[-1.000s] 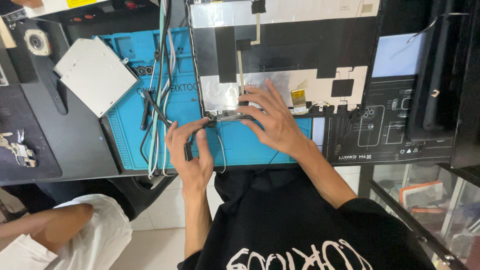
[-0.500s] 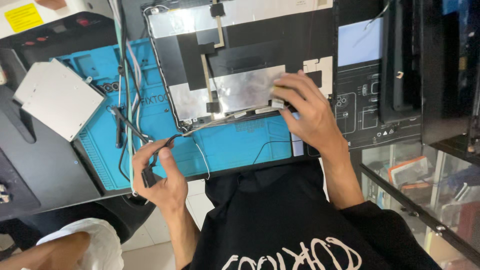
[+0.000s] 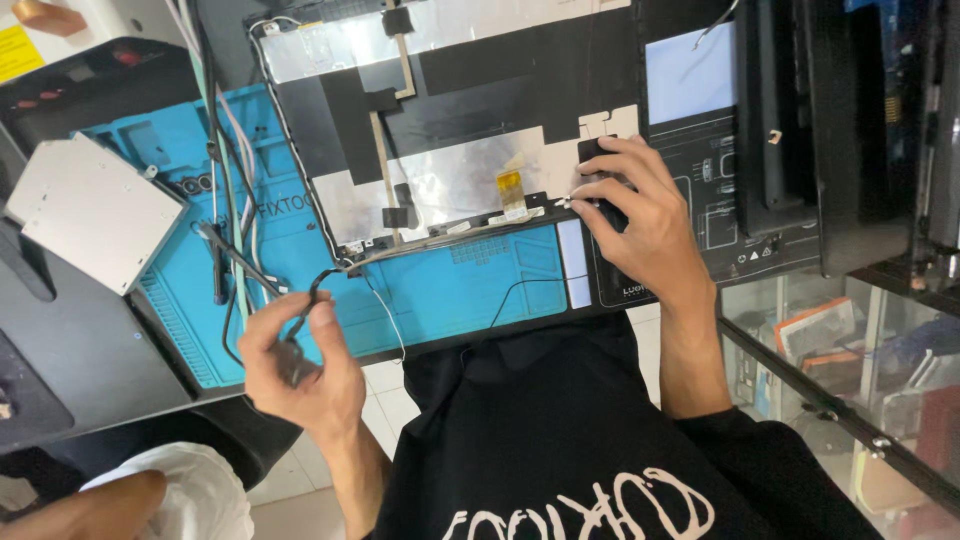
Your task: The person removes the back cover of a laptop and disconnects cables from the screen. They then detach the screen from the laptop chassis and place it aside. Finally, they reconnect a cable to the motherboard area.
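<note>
Pinching a thin black cable point(image 3: 300, 320), the left hand point(image 3: 300, 370) hovers at the front edge of the blue rubber work mat point(image 3: 460, 285). Fingers spread, the right hand point(image 3: 640, 215) presses the black-and-silver laptop back panel point(image 3: 470, 130), grasping nothing; a flat grey optical drive point(image 3: 90, 210) lies left.
</note>
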